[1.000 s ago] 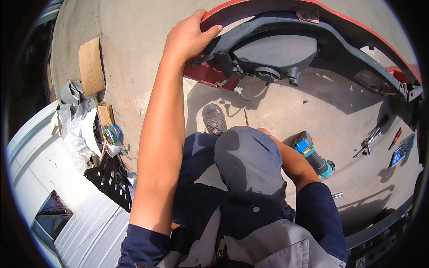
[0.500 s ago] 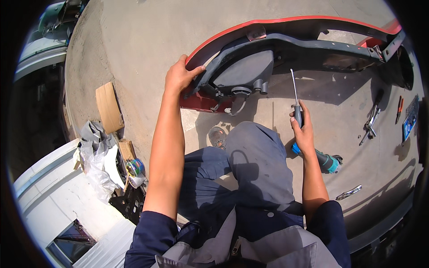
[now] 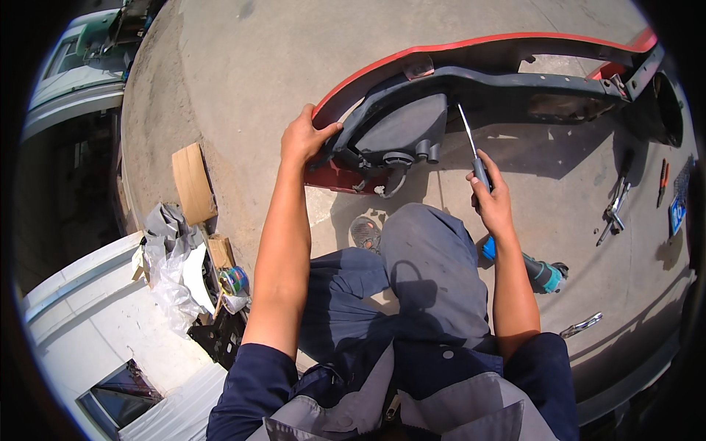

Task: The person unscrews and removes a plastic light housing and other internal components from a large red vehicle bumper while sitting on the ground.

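Note:
A red vehicle bumper (image 3: pixel 471 42), its dark inner side toward me, stands on the ground beyond my knees. A black lamp housing (image 3: pixel 402 126) with round caps and a short cable is fitted in its left part. My left hand (image 3: pixel 303 138) grips the bumper's left end, thumb over the inner edge and fingers mostly hidden behind. In my right hand (image 3: pixel 496 202) is a screwdriver (image 3: pixel 468 131) with a dark handle, fingers wrapped round it. Its blade points up and away, the tip by the housing's right end; whether it touches I cannot tell.
A teal power tool (image 3: pixel 544 273) lies right of my knee, with a shiny metal tool (image 3: pixel 581 325) nearer me. Farther right are metal hand tools (image 3: pixel 614 209), orange-handled pliers (image 3: pixel 663 180) and a blue packet (image 3: pixel 677 213). Cardboard (image 3: pixel 193 184) and plastic wrap (image 3: pixel 173 272) lie left.
My right hand has moved the screwdriver a little left and away from me, bringing its tip closer to the lamp housing. My left hand keeps its grip on the bumper.

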{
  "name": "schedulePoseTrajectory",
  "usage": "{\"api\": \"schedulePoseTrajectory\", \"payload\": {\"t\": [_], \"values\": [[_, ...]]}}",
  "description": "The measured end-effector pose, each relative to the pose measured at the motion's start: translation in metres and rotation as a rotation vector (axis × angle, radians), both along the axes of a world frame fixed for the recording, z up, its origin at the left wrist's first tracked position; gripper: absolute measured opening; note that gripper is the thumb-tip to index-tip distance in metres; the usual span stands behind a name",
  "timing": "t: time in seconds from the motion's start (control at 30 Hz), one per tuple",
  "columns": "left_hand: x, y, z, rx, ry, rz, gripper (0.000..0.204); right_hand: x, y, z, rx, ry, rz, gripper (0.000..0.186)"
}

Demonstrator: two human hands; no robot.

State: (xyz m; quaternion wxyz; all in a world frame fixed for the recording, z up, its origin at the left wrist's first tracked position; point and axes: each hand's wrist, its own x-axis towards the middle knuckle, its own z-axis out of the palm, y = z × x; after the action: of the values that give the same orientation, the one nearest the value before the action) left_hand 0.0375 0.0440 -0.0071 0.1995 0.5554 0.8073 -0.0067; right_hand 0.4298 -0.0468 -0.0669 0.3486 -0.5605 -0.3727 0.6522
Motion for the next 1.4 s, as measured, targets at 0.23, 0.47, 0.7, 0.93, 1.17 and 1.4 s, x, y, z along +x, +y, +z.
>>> {"api": "schedulePoseTrajectory", "payload": {"t": [0.23, 0.47, 0.7, 0.93, 1.17, 1.4], "values": [[0.003, -0.001, 0.001, 0.045, -0.018, 0.01, 0.058, 0.006, -0.005, -0.012, 0.046, 0.016, 0.019, 0.057], [0.003, -0.001, 0.0, 0.038, 0.011, 0.007, 0.059, 0.009, -0.01, -0.018, 0.042, 0.007, 0.019, 0.057], [0.003, -0.003, 0.001, 0.049, 0.017, -0.01, 0.06, 0.007, -0.008, -0.014, 0.032, 0.02, 0.019, 0.056], [0.011, -0.003, 0.006, 0.021, 0.004, 0.029, 0.061, 0.011, -0.003, -0.007, -0.214, 0.344, -0.118, 0.059], [0.01, -0.002, 0.012, 0.011, 0.008, 0.021, 0.06, 0.002, -0.005, -0.022, -0.202, 0.505, -0.204, 0.058], [0.018, 0.004, 0.035, -0.085, 0.013, 0.038, 0.069, 0.013, -0.014, -0.051, -0.265, 0.841, -0.289, 0.064]]}}
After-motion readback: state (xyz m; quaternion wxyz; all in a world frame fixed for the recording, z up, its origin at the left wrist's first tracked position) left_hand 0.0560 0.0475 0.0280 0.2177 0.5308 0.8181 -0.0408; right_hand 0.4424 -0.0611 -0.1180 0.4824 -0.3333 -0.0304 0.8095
